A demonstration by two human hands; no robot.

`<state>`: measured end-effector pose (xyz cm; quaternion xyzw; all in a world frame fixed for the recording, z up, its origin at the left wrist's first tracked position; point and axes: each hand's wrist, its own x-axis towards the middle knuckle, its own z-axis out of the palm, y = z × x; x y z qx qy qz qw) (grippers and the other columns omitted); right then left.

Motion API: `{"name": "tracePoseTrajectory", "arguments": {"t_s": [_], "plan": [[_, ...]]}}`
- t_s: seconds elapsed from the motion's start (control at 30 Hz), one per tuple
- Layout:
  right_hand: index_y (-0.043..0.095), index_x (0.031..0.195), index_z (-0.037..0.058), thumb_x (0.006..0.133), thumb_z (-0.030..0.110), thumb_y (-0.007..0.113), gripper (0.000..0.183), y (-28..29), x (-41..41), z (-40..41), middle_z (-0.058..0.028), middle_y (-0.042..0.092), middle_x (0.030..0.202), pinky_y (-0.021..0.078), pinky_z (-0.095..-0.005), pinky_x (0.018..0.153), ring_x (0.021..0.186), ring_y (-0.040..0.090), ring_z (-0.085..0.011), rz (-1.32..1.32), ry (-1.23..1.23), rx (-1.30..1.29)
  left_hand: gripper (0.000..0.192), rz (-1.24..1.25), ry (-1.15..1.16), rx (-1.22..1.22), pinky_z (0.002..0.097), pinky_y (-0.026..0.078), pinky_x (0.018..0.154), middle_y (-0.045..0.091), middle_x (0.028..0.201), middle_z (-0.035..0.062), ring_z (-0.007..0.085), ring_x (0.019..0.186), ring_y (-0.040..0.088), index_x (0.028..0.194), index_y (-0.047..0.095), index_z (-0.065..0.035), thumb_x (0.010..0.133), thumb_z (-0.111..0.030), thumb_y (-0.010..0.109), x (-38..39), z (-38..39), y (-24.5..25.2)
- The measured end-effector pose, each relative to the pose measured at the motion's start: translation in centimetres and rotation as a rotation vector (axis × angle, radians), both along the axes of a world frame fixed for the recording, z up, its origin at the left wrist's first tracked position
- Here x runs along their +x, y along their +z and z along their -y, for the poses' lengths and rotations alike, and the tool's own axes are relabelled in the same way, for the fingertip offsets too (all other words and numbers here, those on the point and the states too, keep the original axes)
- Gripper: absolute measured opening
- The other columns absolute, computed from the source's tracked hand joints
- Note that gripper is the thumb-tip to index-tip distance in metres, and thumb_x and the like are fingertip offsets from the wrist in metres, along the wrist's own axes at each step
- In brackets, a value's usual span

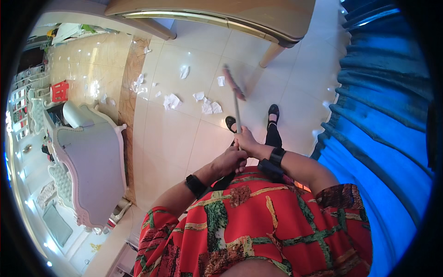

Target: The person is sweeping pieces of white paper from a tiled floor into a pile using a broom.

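Note:
Both my hands are wrapped around the pale handle (pixel 236 112) of a broom. My left hand (pixel 231 160) holds it close to my waist, near the handle's end. Just farther along the stick, my right hand (pixel 248 141) grips it too. The reddish broom head (pixel 234 83) is blurred and lies low over the tiled floor, beyond my feet. Beside it on the left is a small white paper scrap (pixel 221 81). More crumpled paper pieces (pixel 207 105) are scattered to the left, with another cluster (pixel 172 101) farther over.
A tan cabinet-like piece on legs (pixel 221 14) stands ahead. Blue curtains (pixel 380 121) hang along the right. On the left are a sofa with a carved frame (pixel 93 166) and a red plastic basket (pixel 59 91). A brown marbled strip (pixel 133 76) crosses the floor.

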<state>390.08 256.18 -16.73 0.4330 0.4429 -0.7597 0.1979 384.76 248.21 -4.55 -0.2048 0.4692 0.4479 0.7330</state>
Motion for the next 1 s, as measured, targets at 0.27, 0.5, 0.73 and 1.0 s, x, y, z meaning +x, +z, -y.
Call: {"name": "tracePoseTrajectory", "arguments": {"t_s": [0.27, 0.5, 0.73, 1.0], "plan": [[0.055, 0.052, -0.0033, 0.068, 0.009, 0.051, 0.02, -0.8, -1.0, 1.0, -0.0144, 0.054, 0.051, 0.0421, -0.0365, 0.041, 0.047, 0.054, -0.0246, 0.318, -0.023, 0.054, 0.02, 0.065, 0.121, 0.033, 0.0261, 0.03, 0.039, 0.036, 0.047, 0.0002, 0.0131, 0.041, 0.04, 0.06, 0.04, -0.0082, 0.08, -0.007, 0.041, -0.7, 2.9, -4.0], [0.054, 0.063, -0.001, 0.071, 0.011, 0.051, 0.015, -3.0, -6.2, 5.5, -0.0106, 0.053, 0.056, 0.0401, -0.0335, 0.043, 0.048, 0.051, -0.021, 0.175, 0.176, -0.089, 0.027, -0.326, 0.017, -0.067, 0.0258, 0.035, 0.036, 0.045, 0.05, 0.0034, 0.0137, 0.04, 0.046, 0.058, 0.043, -0.0059, 0.082, -0.017, 0.045, -4.6, 7.0, -3.9], [0.051, 0.081, 0.0022, 0.074, 0.008, 0.05, 0.009, -5.6, -8.2, 7.4, -0.0054, 0.048, 0.058, 0.0388, -0.0276, 0.043, 0.049, 0.048, -0.0151, -0.146, 0.325, -0.2, 0.021, -0.35, 0.217, -0.091, 0.0239, 0.039, 0.036, 0.042, 0.05, 0.0017, 0.0135, 0.041, 0.047, 0.065, 0.043, -0.0059, 0.083, -0.017, 0.046, -4.1, 6.9, -3.2], [0.029, 0.126, 0.0006, 0.075, 0.003, 0.048, 0.055, -1.5, -5.7, 8.3, -0.0051, 0.046, 0.058, 0.0399, -0.0287, 0.04, 0.046, 0.047, -0.0139, -0.136, 0.289, -0.132, 0.015, -0.214, 0.198, 0.093, 0.0236, 0.042, 0.039, 0.052, 0.059, 0.0055, 0.0137, 0.043, 0.051, 0.077, 0.045, -0.0018, 0.083, -0.016, 0.046, -1.7, 9.9, -1.1]]}}
